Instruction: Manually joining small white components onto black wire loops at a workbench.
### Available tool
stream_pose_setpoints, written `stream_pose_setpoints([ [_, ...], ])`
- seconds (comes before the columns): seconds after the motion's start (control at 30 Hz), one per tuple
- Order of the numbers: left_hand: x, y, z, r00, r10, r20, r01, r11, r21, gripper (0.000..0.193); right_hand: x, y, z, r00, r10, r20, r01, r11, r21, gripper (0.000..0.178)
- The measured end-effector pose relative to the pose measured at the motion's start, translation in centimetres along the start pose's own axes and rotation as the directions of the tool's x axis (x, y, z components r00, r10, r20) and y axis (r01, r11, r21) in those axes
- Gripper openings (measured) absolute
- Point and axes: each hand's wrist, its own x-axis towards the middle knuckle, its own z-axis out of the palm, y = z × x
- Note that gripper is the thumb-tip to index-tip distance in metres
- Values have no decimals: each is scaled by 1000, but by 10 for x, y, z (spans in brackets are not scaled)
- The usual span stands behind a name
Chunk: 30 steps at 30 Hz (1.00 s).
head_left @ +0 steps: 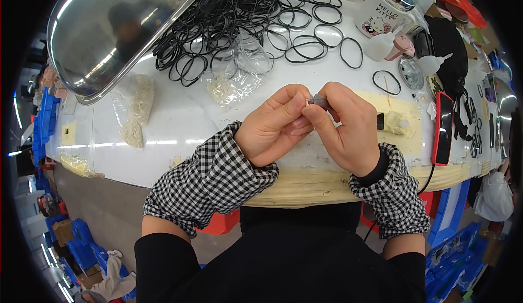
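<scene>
Both my hands meet above the near part of the white table (180, 120), fingertips almost touching. The fingers of my left hand (272, 129) pinch a tiny white piece (308, 102), mostly hidden by the fingertips. A small dark grey piece (319, 101) sits between the thumb and fingers of my right hand (351, 131); its kind is too small to make out. Beyond my hands lies a big tangle of black rubber rings (239, 9). Closer in are a clear bag (237, 80) with small pale pieces and another bag of pale pieces (136, 107).
A large shiny metal bowl or lid (120, 31) stands tilted at the far left. To the right are a white mug (376, 17), a round metal lid (410, 73), a red-cased phone-like device (444, 129) with a cable, and yellowish tape (305, 191) along the table edge.
</scene>
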Motion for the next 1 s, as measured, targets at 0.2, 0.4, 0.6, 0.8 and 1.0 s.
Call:
stream_pose_setpoints([
  [0.2,0,0,-1,1000,12,21,-12,1000,6,17,0,-3,-1,1000,13,18,-13,1000,-6,29],
  [0.4,0,0,0,999,14,29,-15,1000,22,16,-1,-1,0,1000,-1,11,0,1000,28,29],
  [0.6,-2,3,4,1000,11,8,-12,999,38,15,1,-4,-3,1000,-15,23,14,999,44,23],
  [0.8,-1,3,5,999,-12,-41,13,999,30,17,1,-2,-6,995,-77,60,67,986,155,24],
  [1.0,2,18,7,960,100,-263,-83,994,74,14,6,5,-22,991,89,96,-102,984,145,27],
])
